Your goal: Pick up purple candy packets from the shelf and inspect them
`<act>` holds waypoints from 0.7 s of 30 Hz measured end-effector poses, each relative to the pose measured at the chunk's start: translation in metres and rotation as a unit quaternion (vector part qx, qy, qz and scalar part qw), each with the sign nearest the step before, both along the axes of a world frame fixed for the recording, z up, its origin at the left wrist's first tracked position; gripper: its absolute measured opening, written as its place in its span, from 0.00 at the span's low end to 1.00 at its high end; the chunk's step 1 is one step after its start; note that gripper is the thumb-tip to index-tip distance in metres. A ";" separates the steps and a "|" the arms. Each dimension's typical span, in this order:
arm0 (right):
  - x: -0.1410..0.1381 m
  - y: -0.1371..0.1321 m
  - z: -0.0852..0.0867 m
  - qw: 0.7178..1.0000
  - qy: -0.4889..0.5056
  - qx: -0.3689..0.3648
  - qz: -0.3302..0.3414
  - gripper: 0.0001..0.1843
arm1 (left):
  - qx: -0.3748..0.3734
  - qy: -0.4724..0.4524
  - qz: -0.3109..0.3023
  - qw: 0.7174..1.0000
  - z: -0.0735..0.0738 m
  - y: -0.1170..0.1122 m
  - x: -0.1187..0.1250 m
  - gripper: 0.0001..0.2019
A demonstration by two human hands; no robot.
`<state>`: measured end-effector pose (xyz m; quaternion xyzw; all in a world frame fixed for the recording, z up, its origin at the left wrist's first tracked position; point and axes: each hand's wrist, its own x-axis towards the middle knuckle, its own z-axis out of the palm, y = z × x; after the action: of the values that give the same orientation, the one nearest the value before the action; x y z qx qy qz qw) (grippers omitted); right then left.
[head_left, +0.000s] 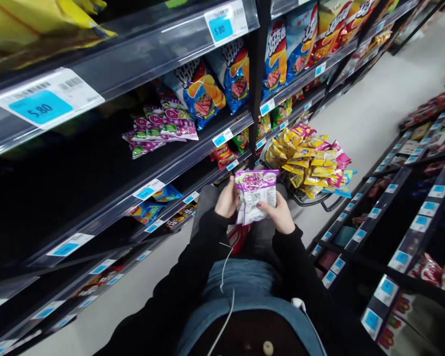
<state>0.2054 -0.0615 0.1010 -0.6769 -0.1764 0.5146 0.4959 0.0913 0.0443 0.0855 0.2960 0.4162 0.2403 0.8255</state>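
Blue garment [255, 279], six o'clock, left hand [227, 200] pinching purple-white packet [252, 198], nine-o'clock edge, right hand [281, 213] pinching four-o'clock side, thumb atop

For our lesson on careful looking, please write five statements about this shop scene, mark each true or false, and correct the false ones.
1. The left hand and right hand both hold the purple-and-white packet. True.
2. The basket has nothing in it. False: it is heaped with packets, many of them yellow.
3. Blue snack bags stand beside purple packets on a shelf. True.
4. The large price label at upper left shows 8.50. False: it shows 5.80.
5. The person's sleeves are black. True.
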 end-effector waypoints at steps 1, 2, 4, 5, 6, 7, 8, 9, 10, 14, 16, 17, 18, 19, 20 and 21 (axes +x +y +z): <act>0.002 -0.001 -0.001 0.999 -0.039 -0.010 0.006 0.43 | -0.013 -0.005 -0.016 1.000 0.006 0.000 0.003 0.36; 0.003 -0.001 -0.001 0.997 -0.078 -0.015 0.018 0.43 | -0.012 -0.002 -0.026 1.000 0.011 -0.001 0.004 0.37; 0.007 -0.002 -0.001 0.992 -0.117 -0.012 0.053 0.40 | 0.024 0.026 -0.023 0.999 0.019 -0.007 0.005 0.36; 0.009 -0.002 -0.001 0.991 -0.113 -0.009 0.073 0.39 | 0.051 0.048 -0.009 0.997 0.021 -0.010 0.004 0.35; 0.011 -0.002 -0.001 0.991 -0.100 -0.008 0.091 0.39 | 0.068 0.064 0.000 0.996 0.022 -0.012 0.004 0.33; 0.013 -0.002 0.000 0.991 -0.083 -0.010 0.103 0.39 | 0.074 0.075 0.009 0.994 0.021 -0.013 0.005 0.30; 0.015 -0.001 0.001 0.992 -0.065 -0.014 0.108 0.40 | 0.080 0.083 0.012 0.993 0.020 -0.014 0.006 0.29; 0.016 0.000 0.001 0.993 -0.048 -0.016 0.105 0.42 | 0.093 0.096 0.009 0.991 0.018 -0.014 0.008 0.28; 0.017 0.001 0.002 0.995 -0.032 -0.016 0.096 0.44 | 0.114 0.115 0.005 0.987 0.016 -0.014 0.010 0.28; 0.031 0.009 -0.002 0.999 0.001 0.018 0.046 0.42 | 0.230 0.196 -0.048 0.952 0.015 -0.011 0.025 0.30; 0.054 0.015 -0.007 0.999 0.006 0.032 0.017 0.39 | 0.231 0.167 -0.091 0.954 0.017 -0.008 0.031 0.36; 0.072 0.019 -0.011 0.999 0.009 0.034 -0.008 0.39 | 0.216 0.142 -0.108 0.960 0.018 -0.006 0.032 0.39; 0.095 0.025 -0.015 0.999 0.009 0.034 -0.038 0.39 | 0.196 0.118 -0.121 0.966 0.019 -0.004 0.032 0.40; 0.121 0.031 -0.019 0.997 -0.008 0.032 -0.075 0.40 | 0.177 0.103 -0.130 0.970 0.018 -0.001 0.030 0.41; 0.150 0.038 -0.023 0.994 -0.039 0.015 -0.103 0.39 | 0.164 0.101 -0.136 0.972 0.017 0.001 0.027 0.40; 0.180 0.047 -0.028 0.989 -0.101 -0.017 -0.104 0.37 | 0.158 0.107 -0.142 0.971 0.014 0.004 0.022 0.40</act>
<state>0.3856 -0.0148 0.0733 -0.7483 -0.1454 0.3925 0.5147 0.1131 0.0482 0.0993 0.5025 0.4124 0.1499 0.7450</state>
